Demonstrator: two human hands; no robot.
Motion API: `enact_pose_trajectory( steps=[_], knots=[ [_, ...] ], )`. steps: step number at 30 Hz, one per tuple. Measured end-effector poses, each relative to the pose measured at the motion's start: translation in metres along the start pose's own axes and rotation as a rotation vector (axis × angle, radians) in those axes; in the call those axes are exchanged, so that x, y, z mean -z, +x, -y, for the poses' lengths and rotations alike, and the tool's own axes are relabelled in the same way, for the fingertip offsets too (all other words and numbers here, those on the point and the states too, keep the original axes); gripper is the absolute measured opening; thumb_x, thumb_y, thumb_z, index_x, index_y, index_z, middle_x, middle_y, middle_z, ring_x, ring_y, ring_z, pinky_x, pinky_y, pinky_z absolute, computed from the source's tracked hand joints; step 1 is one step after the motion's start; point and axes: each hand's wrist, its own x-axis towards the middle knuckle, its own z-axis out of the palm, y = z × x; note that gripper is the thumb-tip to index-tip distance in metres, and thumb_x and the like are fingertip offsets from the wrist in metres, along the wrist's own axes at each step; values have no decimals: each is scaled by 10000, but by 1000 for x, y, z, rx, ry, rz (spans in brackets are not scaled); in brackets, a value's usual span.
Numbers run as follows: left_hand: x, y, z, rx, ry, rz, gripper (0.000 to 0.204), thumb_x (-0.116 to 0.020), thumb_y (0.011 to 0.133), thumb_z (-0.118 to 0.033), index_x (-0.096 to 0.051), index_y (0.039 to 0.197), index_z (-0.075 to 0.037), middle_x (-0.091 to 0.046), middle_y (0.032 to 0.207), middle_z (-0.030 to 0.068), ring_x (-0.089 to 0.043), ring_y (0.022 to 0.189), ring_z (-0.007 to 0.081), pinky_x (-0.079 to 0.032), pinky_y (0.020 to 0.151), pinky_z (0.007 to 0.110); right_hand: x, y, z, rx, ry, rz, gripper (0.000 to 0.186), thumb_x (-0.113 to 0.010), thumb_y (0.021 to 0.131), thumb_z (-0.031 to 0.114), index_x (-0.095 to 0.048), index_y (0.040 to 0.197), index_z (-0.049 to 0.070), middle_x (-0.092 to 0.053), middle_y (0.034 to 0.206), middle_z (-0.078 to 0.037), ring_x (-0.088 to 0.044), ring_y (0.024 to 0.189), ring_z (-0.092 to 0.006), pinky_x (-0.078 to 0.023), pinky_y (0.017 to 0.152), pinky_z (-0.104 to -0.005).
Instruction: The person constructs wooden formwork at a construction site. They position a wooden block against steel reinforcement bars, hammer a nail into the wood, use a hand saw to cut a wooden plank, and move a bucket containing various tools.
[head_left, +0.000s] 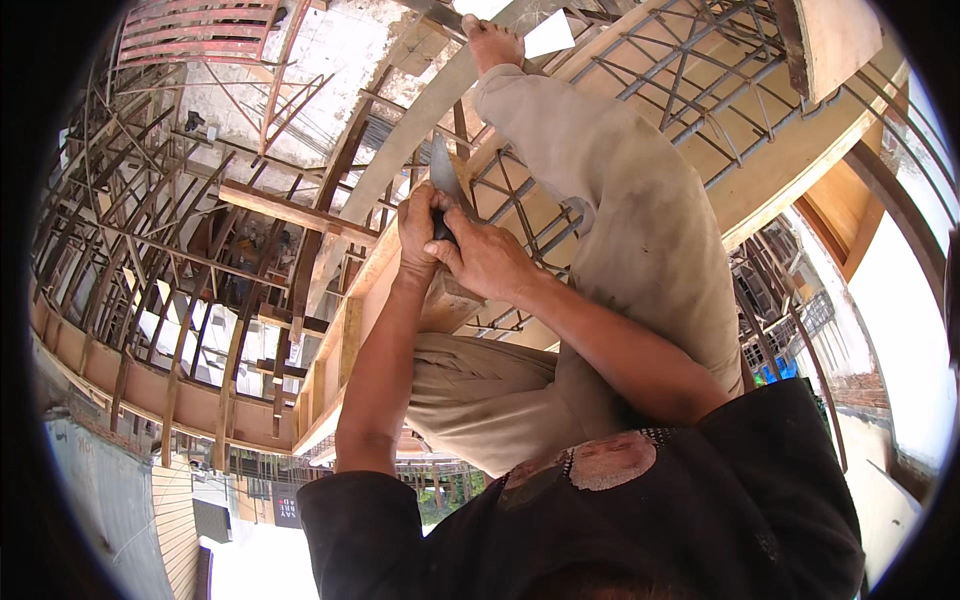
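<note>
My left hand [416, 228] and my right hand [484, 256] are close together, both closed around the dark handle of a tool with a tapered grey metal blade [446, 172]. The blade points away from me, narrowing to its tip; no teeth can be made out, so its exact kind is unclear. Below my hands is the end of a wooden block [450, 303], beside the timber side board [375, 275] of a long formwork trough. My bent leg [640, 220] in tan trousers lies across the trough, with my bare foot [493, 45] at the far end.
A steel rebar cage [690, 75] runs inside the plywood trough [790, 150]. To the left, timber props and beams [300, 212] stand over a lower level, with open gaps between them. A red metal frame [195, 35] is at the far left. Curved bars [905, 130] rise at right.
</note>
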Motion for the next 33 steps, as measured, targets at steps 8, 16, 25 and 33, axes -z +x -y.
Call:
enact_pose_trajectory(
  steps=[8, 16, 25, 33],
  knots=[
    [-13, -2, -21, 43, 35, 127, 272, -666, 889, -176, -531, 1045, 2, -706, 824, 123, -690, 763, 282, -550, 680, 367, 13, -12, 7, -74, 25, 12, 549, -489, 1007, 467, -435, 1215, -38, -656, 929, -307, -659, 875, -466, -511, 771, -540],
    [-11, -25, 3, -106, 75, 37, 306, -663, 895, -173, -496, 1063, 20, -660, 798, 104, -633, 698, 216, -532, 649, 337, 10, -16, 13, -24, 101, -15, 569, -483, 1012, 457, -424, 1272, -46, -643, 1025, -325, -648, 895, -492, -522, 764, -528],
    [-15, -30, -44, 157, -529, -2, 280, -374, 1040, -192, -535, 962, 23, -636, 805, 121, -605, 764, 210, -521, 718, 318, 23, -25, 33, 10, 45, -12, 533, -514, 1003, 451, -457, 1185, -47, -663, 858, -270, -667, 844, -448, -514, 743, -527],
    [-10, -26, -31, -128, 79, 35, 226, -429, 1029, -171, -530, 1014, 31, -633, 769, 125, -607, 705, 206, -541, 700, 338, 20, -23, 33, -44, 92, 44, 502, -496, 1011, 460, -447, 1130, -25, -646, 843, -291, -651, 834, -473, -506, 736, -541]
  ],
)
